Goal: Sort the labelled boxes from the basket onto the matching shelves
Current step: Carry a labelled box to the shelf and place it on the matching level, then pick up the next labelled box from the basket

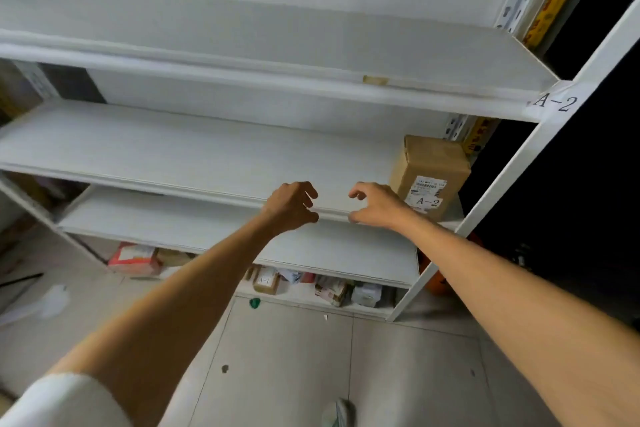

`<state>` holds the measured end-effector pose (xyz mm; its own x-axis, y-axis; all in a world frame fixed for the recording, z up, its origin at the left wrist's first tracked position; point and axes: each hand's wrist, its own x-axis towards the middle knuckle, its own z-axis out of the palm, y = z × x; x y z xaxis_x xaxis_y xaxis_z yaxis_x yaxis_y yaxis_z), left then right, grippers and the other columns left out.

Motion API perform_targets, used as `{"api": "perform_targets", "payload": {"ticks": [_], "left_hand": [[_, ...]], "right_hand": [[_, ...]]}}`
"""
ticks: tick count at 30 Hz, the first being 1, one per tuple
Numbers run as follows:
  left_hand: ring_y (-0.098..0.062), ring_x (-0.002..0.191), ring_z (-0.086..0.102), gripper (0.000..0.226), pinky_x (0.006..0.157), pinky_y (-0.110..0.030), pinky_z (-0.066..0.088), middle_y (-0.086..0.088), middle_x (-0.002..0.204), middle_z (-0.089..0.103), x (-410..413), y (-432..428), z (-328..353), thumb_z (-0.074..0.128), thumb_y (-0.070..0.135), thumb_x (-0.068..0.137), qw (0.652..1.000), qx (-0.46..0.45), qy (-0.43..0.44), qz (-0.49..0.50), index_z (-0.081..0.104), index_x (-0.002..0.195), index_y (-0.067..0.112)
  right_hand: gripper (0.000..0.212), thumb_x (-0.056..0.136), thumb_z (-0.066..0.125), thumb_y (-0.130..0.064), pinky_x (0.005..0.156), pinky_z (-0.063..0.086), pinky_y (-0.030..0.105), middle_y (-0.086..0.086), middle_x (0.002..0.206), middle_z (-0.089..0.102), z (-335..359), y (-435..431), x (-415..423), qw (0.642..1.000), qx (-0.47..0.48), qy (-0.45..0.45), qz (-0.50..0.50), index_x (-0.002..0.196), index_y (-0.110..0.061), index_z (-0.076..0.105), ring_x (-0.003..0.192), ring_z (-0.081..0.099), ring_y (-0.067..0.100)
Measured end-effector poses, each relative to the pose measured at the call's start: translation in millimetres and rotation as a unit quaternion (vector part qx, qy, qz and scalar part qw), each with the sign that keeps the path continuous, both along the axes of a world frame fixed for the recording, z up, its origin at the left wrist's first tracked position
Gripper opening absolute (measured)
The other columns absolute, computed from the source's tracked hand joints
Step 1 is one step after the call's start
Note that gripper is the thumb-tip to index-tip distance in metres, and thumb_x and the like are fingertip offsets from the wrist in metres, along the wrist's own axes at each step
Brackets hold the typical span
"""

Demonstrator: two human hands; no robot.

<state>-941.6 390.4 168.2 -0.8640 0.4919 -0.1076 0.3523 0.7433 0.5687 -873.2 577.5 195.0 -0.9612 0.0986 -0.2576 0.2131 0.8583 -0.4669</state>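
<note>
- Brown cardboard box, stickered A-2, stands at the right end of the middle shelf of a white rack. It is one level below a paper tag on the upright that also reads A-2.
- The left grip and right grip hover side by side at that shelf's front lip, fingers loosely curled and both empty. The right one is just beside the box, apparently not touching it.
- The basket is out of view, so how many boxes remain cannot be told.
- The box looks stiff-sided and taped, its skin slightly creased. It is probably light, and dry card should not slip.
- The best hold, on this showing, is palms on opposite side faces, low down and clear of the sticker so that it stays readable.
- Other parcels, one marked A-1, crowd the bottom shelf above the tiled floor.
</note>
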Motion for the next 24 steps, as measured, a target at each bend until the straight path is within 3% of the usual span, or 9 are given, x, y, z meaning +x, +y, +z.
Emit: {"api": "perform_targets", "payload": {"ticks": [5, 12, 17, 21, 24], "left_hand": [[-0.018, 0.088, 0.065, 0.041, 0.082, -0.033, 0.054, -0.001, 0.103, 0.069, 34.5, -111.8, 16.5, 0.080, 0.026, 0.075, 0.995, -0.018, 0.001, 0.099, 0.064, 0.112, 0.017], [-0.021, 0.098, 0.064, 0.045, 0.086, -0.035, 0.053, 0.000, 0.109, 0.069, 95.2, -236.9, 33.3, 0.077, 0.029, 0.077, 0.969, -0.086, 0.011, 0.229, 0.062, 0.118, 0.018], [-0.022, 0.096, 0.063, 0.044, 0.085, -0.040, 0.054, -0.001, 0.107, 0.067, 152.3, -318.1, 35.8, 0.077, 0.034, 0.076, 0.939, -0.105, -0.018, 0.327, 0.063, 0.115, 0.020], [-0.020, 0.095, 0.064, 0.043, 0.087, -0.037, 0.054, -0.001, 0.104, 0.068, 211.8, -380.8, 33.9, 0.079, 0.029, 0.075, 0.894, -0.078, -0.040, 0.439, 0.064, 0.113, 0.016], [-0.021, 0.094, 0.064, 0.041, 0.087, -0.037, 0.053, -0.001, 0.102, 0.069, 256.2, -412.8, 37.3, 0.079, 0.029, 0.075, 0.861, -0.083, -0.054, 0.499, 0.065, 0.111, 0.014]], "right_hand": [[0.057, 0.080, 0.073, -0.025, 0.097, 0.044, 0.033, 0.007, 0.134, 0.052, 23.4, -96.1, -6.3, 0.992, 0.013, 0.020, 0.125, 0.132, -0.013, 0.052, 0.119, 0.051, 0.022], [0.061, 0.081, 0.073, -0.028, 0.095, 0.044, 0.033, 0.009, 0.138, 0.048, 35.6, -228.9, 0.4, 0.956, 0.020, 0.032, 0.290, 0.135, -0.013, 0.049, 0.123, 0.049, 0.025], [0.061, 0.081, 0.072, -0.029, 0.098, 0.045, 0.035, 0.008, 0.137, 0.050, 41.0, -318.3, 7.2, 0.904, 0.055, 0.031, 0.424, 0.135, -0.012, 0.049, 0.121, 0.050, 0.024], [0.056, 0.080, 0.073, -0.031, 0.087, 0.047, 0.033, 0.005, 0.128, 0.054, 38.9, -390.7, 12.4, 0.851, 0.062, 0.028, 0.521, 0.129, -0.015, 0.051, 0.110, 0.053, 0.022], [0.060, 0.081, 0.072, -0.035, 0.087, 0.043, 0.030, 0.003, 0.131, 0.050, 34.9, -442.2, 27.5, 0.804, 0.070, 0.026, 0.590, 0.133, -0.018, 0.049, 0.115, 0.050, 0.020]]}}
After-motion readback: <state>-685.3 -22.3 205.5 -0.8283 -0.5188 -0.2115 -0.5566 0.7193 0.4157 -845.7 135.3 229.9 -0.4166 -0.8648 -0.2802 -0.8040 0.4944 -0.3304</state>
